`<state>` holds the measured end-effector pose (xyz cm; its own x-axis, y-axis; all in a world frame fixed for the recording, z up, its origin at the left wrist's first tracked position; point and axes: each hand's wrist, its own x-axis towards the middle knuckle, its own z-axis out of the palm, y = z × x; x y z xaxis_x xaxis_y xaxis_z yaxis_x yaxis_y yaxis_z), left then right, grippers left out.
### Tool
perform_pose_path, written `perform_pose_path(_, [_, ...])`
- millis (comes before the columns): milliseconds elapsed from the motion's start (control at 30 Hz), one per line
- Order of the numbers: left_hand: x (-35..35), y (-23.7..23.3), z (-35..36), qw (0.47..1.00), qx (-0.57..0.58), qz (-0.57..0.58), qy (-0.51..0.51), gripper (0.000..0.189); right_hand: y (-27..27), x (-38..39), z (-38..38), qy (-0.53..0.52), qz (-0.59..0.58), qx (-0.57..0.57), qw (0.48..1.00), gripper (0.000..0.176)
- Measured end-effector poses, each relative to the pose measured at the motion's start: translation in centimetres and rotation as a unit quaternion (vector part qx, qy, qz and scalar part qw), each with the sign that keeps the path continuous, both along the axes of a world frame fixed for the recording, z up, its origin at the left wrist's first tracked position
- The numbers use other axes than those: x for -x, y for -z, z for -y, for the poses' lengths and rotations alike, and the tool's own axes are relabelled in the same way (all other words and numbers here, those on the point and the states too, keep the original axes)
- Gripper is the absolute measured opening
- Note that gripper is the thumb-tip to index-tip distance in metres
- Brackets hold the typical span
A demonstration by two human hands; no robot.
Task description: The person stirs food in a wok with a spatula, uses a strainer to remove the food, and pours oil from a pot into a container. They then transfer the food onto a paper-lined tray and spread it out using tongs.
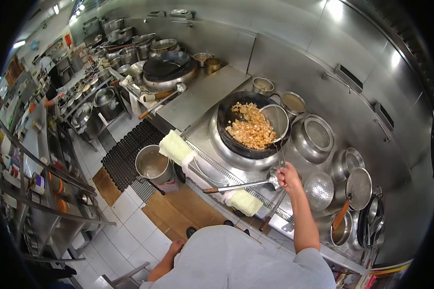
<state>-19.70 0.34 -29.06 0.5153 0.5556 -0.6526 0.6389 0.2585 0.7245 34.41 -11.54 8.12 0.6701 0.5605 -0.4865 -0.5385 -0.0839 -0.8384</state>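
Note:
My right hand (288,176) is closed on the handle of a wire mesh strainer (275,120), whose round head rests at the right side of a black wok (225,139). Browned chopped food (250,126) lies in the wok, reaching the strainer's edge. Below my right hand, a ladle (238,187) with a wooden-tipped handle lies across the stove edge, over a pale green towel (246,202). My left hand (176,247) hangs low beside my body, its fingers curled; whether anything is in them is too small to tell.
Metal pots (318,135), a perforated skimmer (318,190) and a pot with an orange-handled tool (342,216) stand right of the wok. A bucket (153,164) stands left of the stove. Further back are a second wok (166,65) and a person (48,65).

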Motion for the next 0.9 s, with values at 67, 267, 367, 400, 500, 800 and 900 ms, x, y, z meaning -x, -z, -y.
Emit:
perform_pose_path(67, [-0.7, -1.7, -0.1, 1.000, 0.006, -0.020, 0.002, 0.024, 0.0, 1.6, -0.3, -0.009, 0.145, 0.068, 0.987, 0.035])
perform_pose_path(267, [-0.2, -1.4, -0.8, 1.000, 0.009, -0.030, 0.005, 0.028, 0.1, 3.3, -0.4, -0.015, 0.421, 0.217, 0.880, 0.041])
perform_pose_path(367, [0.1, -2.6, -0.8, 0.998, -0.005, -0.054, 0.013, 0.028, -0.1, 4.2, 0.0, -0.013, 0.491, 0.211, 0.845, 0.041])
perform_pose_path(400, [0.2, -2.5, -0.9, 0.998, -0.007, -0.057, 0.014, 0.028, -0.1, 4.3, 0.1, -0.014, 0.490, 0.203, 0.848, 0.043])
perform_pose_path(500, [0.6, -2.1, -0.4, 0.997, 0.012, -0.078, 0.013, 0.027, 6.4, 1.2, -0.1, -0.038, 0.579, 0.235, 0.780, 0.041])
perform_pose_path(800, [0.6, -3.8, -0.1, 0.994, -0.071, -0.076, 0.026, 0.027, 5.8, -5.0, -2.2, 0.027, 0.469, 0.209, 0.858, 0.042])
perform_pose_path(900, [1.1, -2.7, 0.4, 0.998, -0.016, -0.053, -0.019, 0.028, 9.1, -10.6, -2.6, 0.069, 0.530, 0.213, 0.818, 0.043])
